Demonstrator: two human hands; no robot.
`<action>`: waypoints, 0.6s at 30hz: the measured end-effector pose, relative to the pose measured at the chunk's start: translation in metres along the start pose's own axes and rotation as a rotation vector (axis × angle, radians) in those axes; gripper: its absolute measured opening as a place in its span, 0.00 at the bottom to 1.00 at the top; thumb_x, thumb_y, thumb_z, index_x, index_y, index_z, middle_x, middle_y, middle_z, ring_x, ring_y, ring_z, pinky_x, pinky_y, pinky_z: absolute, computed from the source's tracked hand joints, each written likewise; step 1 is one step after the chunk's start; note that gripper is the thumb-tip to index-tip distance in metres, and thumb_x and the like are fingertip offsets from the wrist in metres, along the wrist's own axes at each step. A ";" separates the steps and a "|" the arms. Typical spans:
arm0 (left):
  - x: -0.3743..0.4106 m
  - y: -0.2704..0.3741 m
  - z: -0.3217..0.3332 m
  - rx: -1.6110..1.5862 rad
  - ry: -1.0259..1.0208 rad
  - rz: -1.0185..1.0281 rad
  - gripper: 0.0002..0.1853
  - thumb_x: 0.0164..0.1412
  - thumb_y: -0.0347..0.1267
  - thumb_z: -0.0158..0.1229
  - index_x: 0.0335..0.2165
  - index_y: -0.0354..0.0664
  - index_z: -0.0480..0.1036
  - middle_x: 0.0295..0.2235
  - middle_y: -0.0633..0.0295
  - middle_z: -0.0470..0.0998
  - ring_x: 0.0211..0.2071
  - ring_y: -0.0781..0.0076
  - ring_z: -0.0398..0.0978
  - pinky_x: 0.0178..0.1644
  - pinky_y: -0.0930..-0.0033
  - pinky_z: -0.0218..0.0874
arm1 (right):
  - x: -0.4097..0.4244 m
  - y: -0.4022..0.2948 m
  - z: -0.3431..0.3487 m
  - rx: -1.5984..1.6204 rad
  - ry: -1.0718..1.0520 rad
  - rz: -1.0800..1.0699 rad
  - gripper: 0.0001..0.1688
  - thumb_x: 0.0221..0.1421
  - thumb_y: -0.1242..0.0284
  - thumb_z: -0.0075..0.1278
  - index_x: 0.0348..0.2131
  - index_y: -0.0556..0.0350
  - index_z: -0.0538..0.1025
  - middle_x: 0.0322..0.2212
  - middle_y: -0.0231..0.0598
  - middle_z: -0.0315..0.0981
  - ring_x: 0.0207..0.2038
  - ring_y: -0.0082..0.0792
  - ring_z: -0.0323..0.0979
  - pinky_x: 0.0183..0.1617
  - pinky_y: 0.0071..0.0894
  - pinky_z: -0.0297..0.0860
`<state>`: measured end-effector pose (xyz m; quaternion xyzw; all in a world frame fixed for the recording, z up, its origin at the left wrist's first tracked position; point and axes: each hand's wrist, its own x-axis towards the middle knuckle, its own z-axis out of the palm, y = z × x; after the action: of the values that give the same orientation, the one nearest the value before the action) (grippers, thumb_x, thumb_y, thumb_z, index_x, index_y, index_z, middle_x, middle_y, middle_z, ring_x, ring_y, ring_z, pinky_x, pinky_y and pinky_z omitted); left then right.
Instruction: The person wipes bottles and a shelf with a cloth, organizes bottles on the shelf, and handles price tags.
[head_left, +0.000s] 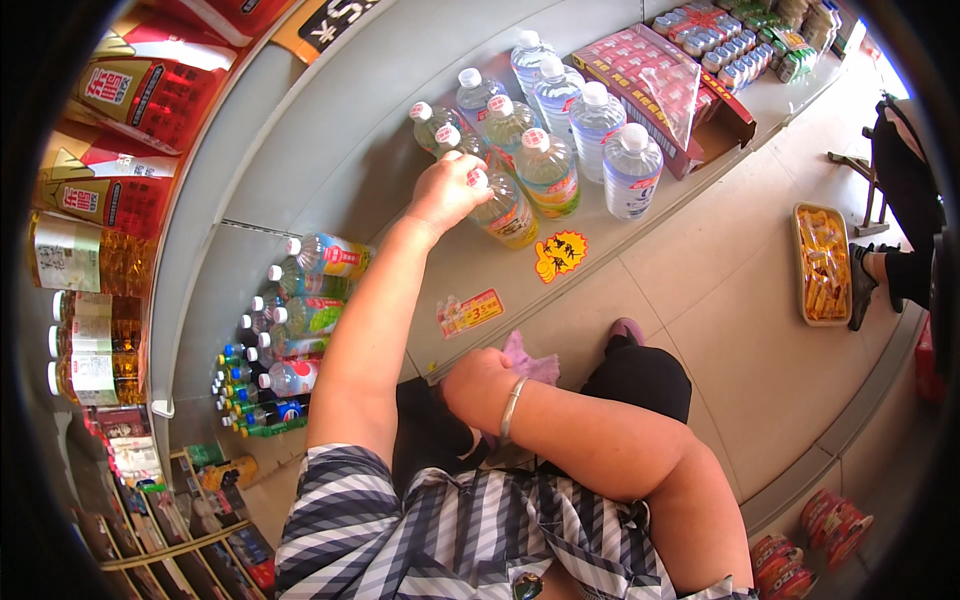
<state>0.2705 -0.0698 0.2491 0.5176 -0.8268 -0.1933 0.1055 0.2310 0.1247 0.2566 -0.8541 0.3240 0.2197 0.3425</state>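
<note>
My left hand (445, 193) reaches onto the low grey shelf (409, 292) with its fingers around the white cap of a clear plastic bottle (506, 214), which stands upright. That bottle has a yellowish label. Just right of it is another capped bottle (551, 184) with a yellow-green label. Several more bottles stand behind them, partly covered by my fingers. A row of larger water bottles (634, 176) is further right. My right hand (480, 388), bent across in front of my body, grips a pink cloth (531, 361) near the shelf's front edge; its fingers are mostly hidden.
Price tags (471, 313) lie on the shelf. A red carton (645, 75) sits beyond the water bottles. More drink bottles (311, 315) stand at left, below red gift boxes (127, 101). A tray of packaged snacks (823, 262) rests on the floor by another person's foot (862, 289).
</note>
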 end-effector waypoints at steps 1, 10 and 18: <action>0.001 0.001 0.000 0.012 0.003 0.007 0.20 0.39 0.34 0.64 0.35 0.41 0.73 0.34 0.60 0.71 0.36 0.64 0.71 0.41 0.68 0.61 | 0.000 0.001 0.000 0.000 -0.003 -0.011 0.28 0.33 0.66 0.63 0.40 0.49 0.76 0.40 0.34 0.73 0.41 0.42 0.71 0.37 0.51 0.68; -0.003 -0.009 -0.001 0.029 0.009 0.018 0.21 0.39 0.38 0.64 0.36 0.44 0.72 0.36 0.59 0.71 0.38 0.62 0.71 0.44 0.67 0.62 | 0.004 0.001 0.006 -0.006 0.048 -0.034 0.21 0.40 0.67 0.58 0.38 0.50 0.77 0.39 0.36 0.74 0.42 0.42 0.71 0.36 0.51 0.68; -0.062 -0.075 -0.021 0.015 0.247 -0.098 0.22 0.45 0.38 0.61 0.40 0.42 0.70 0.37 0.55 0.71 0.30 0.68 0.73 0.37 0.68 0.65 | -0.015 0.004 0.006 -0.036 0.199 0.035 0.10 0.42 0.71 0.49 0.28 0.54 0.78 0.31 0.46 0.75 0.37 0.41 0.73 0.37 0.36 0.69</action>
<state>0.3670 -0.0479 0.2376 0.5780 -0.7826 -0.1271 0.1930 0.2167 0.1327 0.2598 -0.8719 0.3673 0.1454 0.2894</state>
